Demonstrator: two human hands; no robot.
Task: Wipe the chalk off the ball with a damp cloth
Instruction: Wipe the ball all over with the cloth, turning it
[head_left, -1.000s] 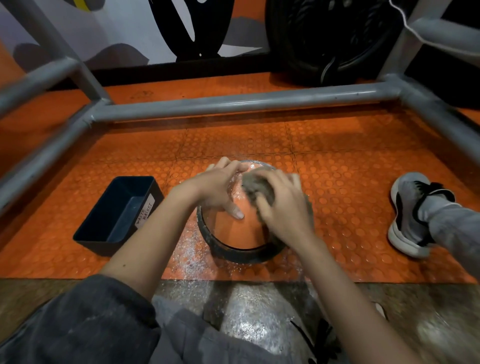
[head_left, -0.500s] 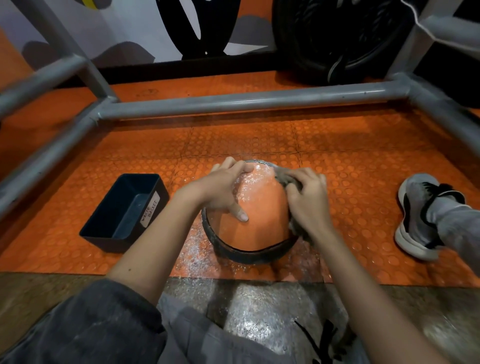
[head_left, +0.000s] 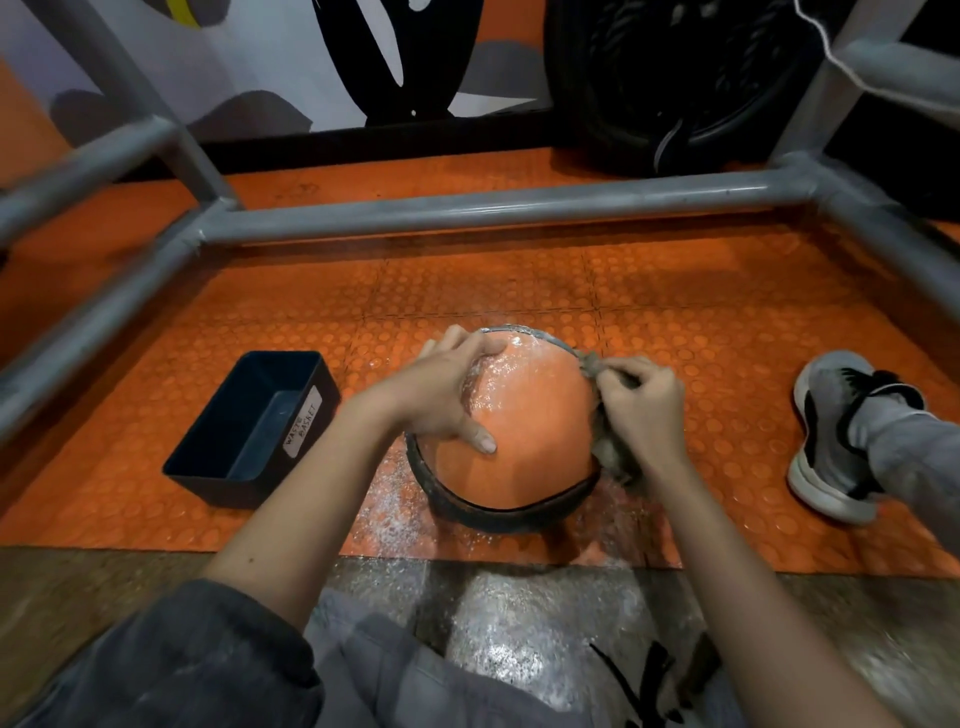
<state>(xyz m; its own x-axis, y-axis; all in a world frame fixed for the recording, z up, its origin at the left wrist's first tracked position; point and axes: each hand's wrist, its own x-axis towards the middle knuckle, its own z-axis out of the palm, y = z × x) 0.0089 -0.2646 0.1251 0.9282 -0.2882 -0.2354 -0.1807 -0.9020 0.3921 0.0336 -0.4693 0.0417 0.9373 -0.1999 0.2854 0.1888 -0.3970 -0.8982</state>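
An orange ball (head_left: 524, 415) sits in a black ring stand (head_left: 498, 512) on the orange studded floor. White chalk streaks its upper left part. My left hand (head_left: 441, 400) lies spread over the ball's left side, thumb pointing down across the front. My right hand (head_left: 641, 410) grips a grey-brown damp cloth (head_left: 605, 447) and presses it against the ball's right edge. Part of the cloth pokes out above my fingers and part hangs below my palm.
A dark bin (head_left: 254, 423) labelled waste basket stands left of the ball. White chalk dust (head_left: 389, 514) speckles the floor by the ring. A grey pipe frame (head_left: 467, 210) runs across the back and both sides. A grey shoe (head_left: 836, 431) rests at the right.
My right hand slid the cloth from the ball's top centre to its right edge, uncovering the orange surface. My left hand stayed on the ball's left side.
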